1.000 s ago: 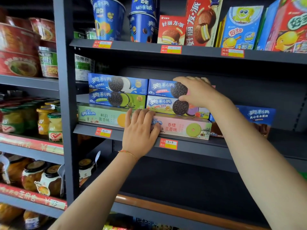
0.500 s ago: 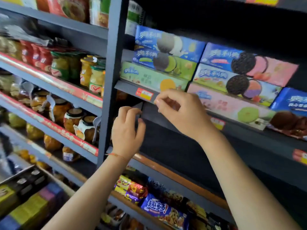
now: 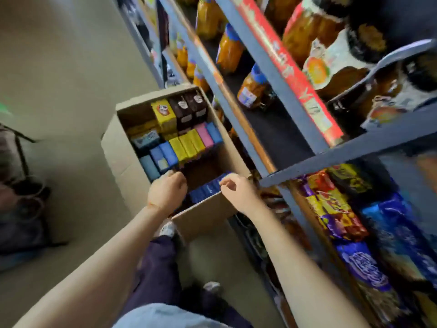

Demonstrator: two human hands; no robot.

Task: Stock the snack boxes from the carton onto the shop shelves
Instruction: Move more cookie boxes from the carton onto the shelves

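Observation:
An open cardboard carton [image 3: 113, 147] stands on the floor beside the shelves [image 3: 272, 67]. It holds upright snack boxes: yellow boxes [image 3: 186, 144], light-blue boxes [image 3: 163, 157], a pink box [image 3: 204, 134] and dark brown boxes [image 3: 189, 110]. A dark-blue box [image 3: 205, 190] lies at the carton's near end. My left hand [image 3: 168, 192] hovers over the near left part of the carton, fingers loosely curled, holding nothing. My right hand [image 3: 236, 194] is loosely curled just over the dark-blue box's right end; no grip shows.
Jars of orange preserves [image 3: 255, 88] fill the shelves to the right, with bagged snacks [image 3: 335, 209] on the lower shelf. My leg and shoe [image 3: 165, 233] stand by the carton's near wall. A dark rack with bags [image 3: 21, 185] is at the left.
Both hands left the cookie boxes on the upper shelf and dropped down to the carton on the floor. The view swung from the shelf down to the carton.

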